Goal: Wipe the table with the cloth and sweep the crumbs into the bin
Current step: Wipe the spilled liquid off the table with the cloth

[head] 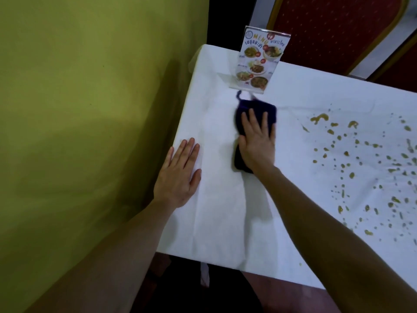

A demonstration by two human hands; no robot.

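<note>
R arm over table | R hand flat on cloth

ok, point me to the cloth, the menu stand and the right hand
cloth [242,115], head view, on the dark fabric showing beyond the fingertips
menu stand [259,59], head view, middle of the printed card
right hand [257,141], head view, back of the hand, pressed flat on the cloth

From my remote view, a dark navy cloth lies on the plain white table. Yellow-brown and greenish crumbs speckle its right side. The wall is olive green. A chair shows red dotted upholstery in a gold frame. The menu card is multicoloured.
</note>
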